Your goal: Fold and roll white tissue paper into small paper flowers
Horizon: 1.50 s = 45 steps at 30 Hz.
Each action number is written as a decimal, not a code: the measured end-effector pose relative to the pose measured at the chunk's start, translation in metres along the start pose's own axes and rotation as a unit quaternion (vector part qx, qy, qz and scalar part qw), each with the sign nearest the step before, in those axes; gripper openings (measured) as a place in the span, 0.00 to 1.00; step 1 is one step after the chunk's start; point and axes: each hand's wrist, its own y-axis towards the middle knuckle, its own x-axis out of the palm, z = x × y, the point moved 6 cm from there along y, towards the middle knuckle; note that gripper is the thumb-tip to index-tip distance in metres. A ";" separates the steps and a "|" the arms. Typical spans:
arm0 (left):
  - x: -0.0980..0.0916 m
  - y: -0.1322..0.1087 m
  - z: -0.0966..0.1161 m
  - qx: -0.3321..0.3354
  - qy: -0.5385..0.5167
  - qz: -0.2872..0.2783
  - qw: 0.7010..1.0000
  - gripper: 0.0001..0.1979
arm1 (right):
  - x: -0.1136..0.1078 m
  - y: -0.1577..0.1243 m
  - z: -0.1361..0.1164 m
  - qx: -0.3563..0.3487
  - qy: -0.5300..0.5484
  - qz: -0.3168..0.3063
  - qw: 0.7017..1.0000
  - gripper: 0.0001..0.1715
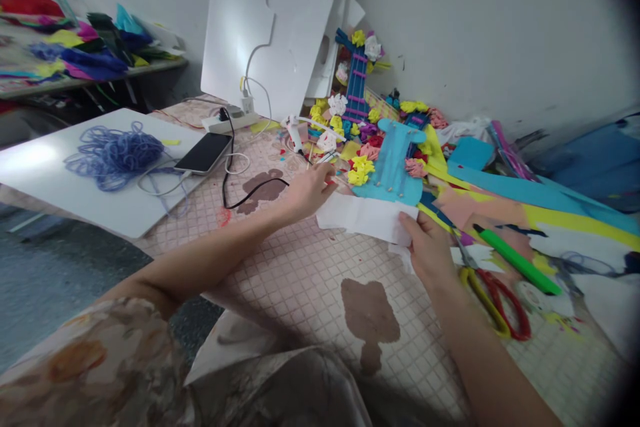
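A white sheet of paper (364, 217) lies on the patterned mat (300, 280) in front of me. My left hand (310, 191) is closed on its left edge, near small scraps and a thin stick. My right hand (429, 247) pinches the sheet's right corner with thumb on top. Just behind the sheet lies a light blue foam cut-out (393, 163) with yellow and pink paper flowers (361, 170) beside it.
Red and yellow scissors (493, 293) and a green marker (517, 259) lie right of my right hand among coloured foam sheets (550, 207). A phone (204, 152), blue cord pile (116, 153) and white board (75, 187) lie left; a power strip (230, 121) and glue gun (295, 133) behind.
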 end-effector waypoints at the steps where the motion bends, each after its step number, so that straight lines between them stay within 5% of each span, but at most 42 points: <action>1: 0.001 -0.003 0.009 0.049 0.010 -0.003 0.999 0.08 | 0.000 0.000 0.001 0.000 -0.006 -0.004 1.000 0.19; 3: 0.008 -0.011 0.029 0.143 0.008 -0.034 0.989 0.07 | 0.000 0.000 0.001 -0.001 -0.010 -0.004 1.000 0.19; 6: 0.022 -0.023 0.045 0.188 -0.001 -0.101 0.977 0.06 | -0.001 0.000 0.001 -0.001 -0.014 0.000 1.000 0.18; 14: 0.043 -0.032 0.040 0.147 0.002 -0.126 0.981 0.09 | 0.000 0.000 0.002 -0.004 -0.014 0.003 1.000 0.19; 45: 0.055 -0.032 0.039 0.124 -0.001 -0.147 0.981 0.04 | 0.003 0.001 0.002 -0.008 -0.008 -0.015 1.000 0.15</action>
